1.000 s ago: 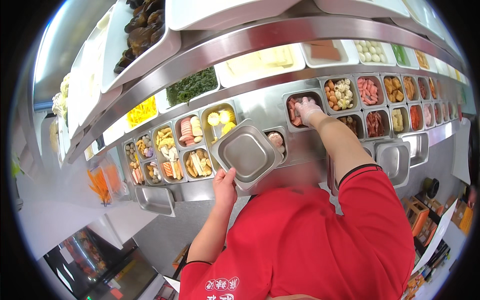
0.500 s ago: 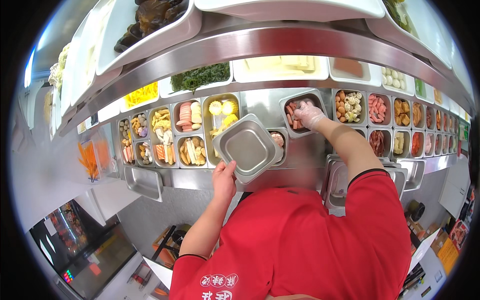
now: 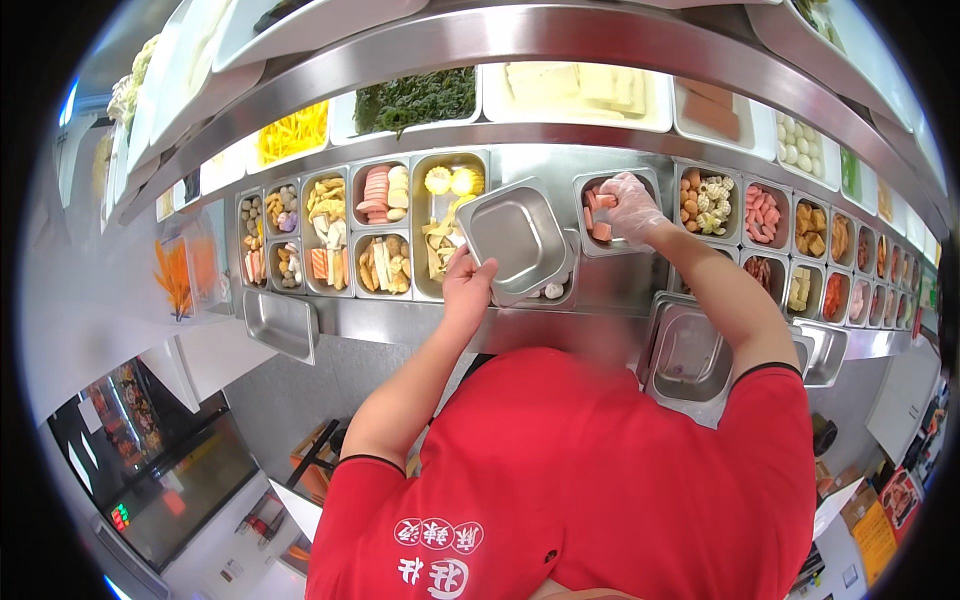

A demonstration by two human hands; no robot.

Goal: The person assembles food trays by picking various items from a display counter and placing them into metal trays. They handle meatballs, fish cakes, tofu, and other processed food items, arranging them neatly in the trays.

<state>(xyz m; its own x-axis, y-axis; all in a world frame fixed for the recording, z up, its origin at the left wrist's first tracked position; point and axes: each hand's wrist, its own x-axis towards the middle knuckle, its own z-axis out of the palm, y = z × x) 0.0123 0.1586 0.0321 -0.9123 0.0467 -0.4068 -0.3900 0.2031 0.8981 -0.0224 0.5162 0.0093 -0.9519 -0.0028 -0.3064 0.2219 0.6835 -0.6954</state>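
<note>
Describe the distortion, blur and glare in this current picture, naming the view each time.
Head view: the steel shelf edge bows into an arc, with black corners; head view: haze smears the upper edge of the red shirt, while the metal pan looks crisper; head view: pale glare on the steel counter.

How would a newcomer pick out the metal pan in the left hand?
On the long steel counter, find the deep pan with yellow corn pieces at its far end. Just right of it, the bare left hand grips a square steel pan by its near-left edge. Unlike its food-filled neighbours, it is empty and turned askew.
</note>
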